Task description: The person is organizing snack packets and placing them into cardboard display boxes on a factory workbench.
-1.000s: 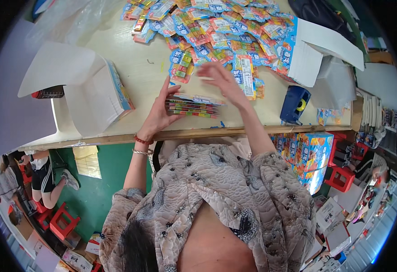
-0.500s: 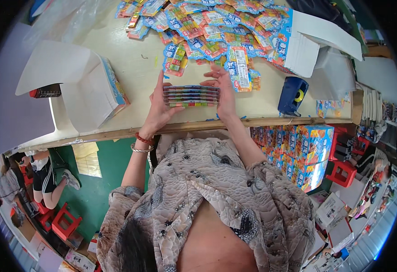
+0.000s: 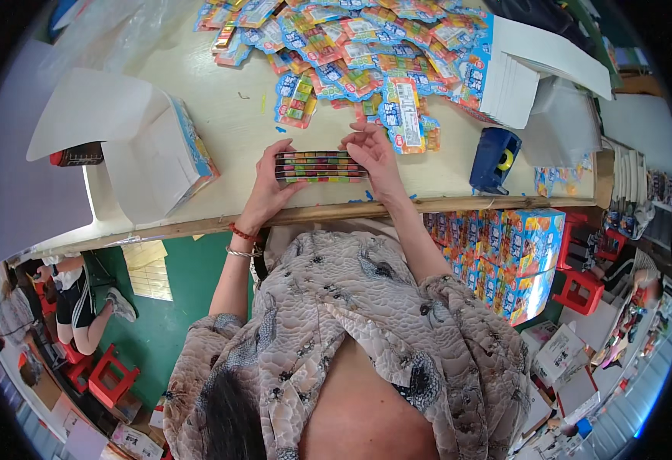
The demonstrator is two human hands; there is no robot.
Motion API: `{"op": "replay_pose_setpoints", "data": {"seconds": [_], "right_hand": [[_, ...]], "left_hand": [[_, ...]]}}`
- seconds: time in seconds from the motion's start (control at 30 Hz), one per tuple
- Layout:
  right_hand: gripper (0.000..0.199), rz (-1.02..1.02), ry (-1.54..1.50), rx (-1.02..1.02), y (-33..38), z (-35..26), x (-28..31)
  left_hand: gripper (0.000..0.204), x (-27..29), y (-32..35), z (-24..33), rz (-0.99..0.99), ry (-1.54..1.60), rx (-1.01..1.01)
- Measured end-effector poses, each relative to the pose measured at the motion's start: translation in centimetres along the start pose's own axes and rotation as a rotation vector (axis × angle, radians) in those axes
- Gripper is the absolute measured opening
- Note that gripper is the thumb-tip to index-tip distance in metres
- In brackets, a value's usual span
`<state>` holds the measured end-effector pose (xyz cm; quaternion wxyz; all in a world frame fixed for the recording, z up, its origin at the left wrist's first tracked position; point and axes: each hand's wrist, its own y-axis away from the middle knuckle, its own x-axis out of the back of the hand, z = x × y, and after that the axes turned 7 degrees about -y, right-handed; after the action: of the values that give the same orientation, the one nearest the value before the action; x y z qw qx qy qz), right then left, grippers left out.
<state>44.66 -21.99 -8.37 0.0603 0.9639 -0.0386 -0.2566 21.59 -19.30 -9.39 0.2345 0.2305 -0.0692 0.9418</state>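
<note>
A flat stack of colourful packets lies edge-on near the front edge of the pale table. My left hand grips its left end, and my right hand grips its right end, squaring the stack between them. Just beyond my hands a large heap of loose colourful packets spreads over the far part of the table. One packet with a white label lies closest to my right hand.
An open white carton with a printed side stands to the left. Another open white box and a blue tape dispenser sit at right. Stacked printed cartons stand under the table's right side. A person sits low at far left.
My right hand came back from the heap and closed on the stack's right end. The stack now sits held between both hands, drawn a little closer to the table's front edge.
</note>
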Motion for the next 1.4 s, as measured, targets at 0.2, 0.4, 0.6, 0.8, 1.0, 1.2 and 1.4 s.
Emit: {"op": "replay_pose_setpoints", "data": {"seconds": [0.2,0.4,0.6,0.8,1.0,1.2,1.4], "right_hand": [[0.036,0.063,0.479,0.287,0.5,-0.2,1.4],[0.062,0.405,1.344,0.467,1.3,-4.6,0.9],[0.041,0.312,1.318,0.503,2.0,-3.8,4.7],[0.018,0.223,0.693,0.155,3.9,-3.1,3.4],[0.034,0.177,1.094,0.334,1.6,-4.4,4.9],[0.050,0.382,1.620,0.331,0.6,-7.4,10.5],[0.029,0.203,0.821,0.007,1.9,-5.6,9.8]], "left_hand": [[0.072,0.2,-0.2,0.2,0.012,-0.134,-0.013],[0.064,0.4,0.0,0.2,0.004,-0.103,0.019],[0.064,0.7,-0.2,0.4,-0.059,0.053,-0.015],[0.081,-0.4,-0.3,1.7,-0.042,0.105,-0.059],[0.080,0.3,-0.7,2.8,-0.102,0.210,0.021],[0.065,0.4,-1.0,2.2,-0.151,0.090,-0.037],[0.070,0.4,-1.1,1.9,-0.187,0.066,-0.036]]}}
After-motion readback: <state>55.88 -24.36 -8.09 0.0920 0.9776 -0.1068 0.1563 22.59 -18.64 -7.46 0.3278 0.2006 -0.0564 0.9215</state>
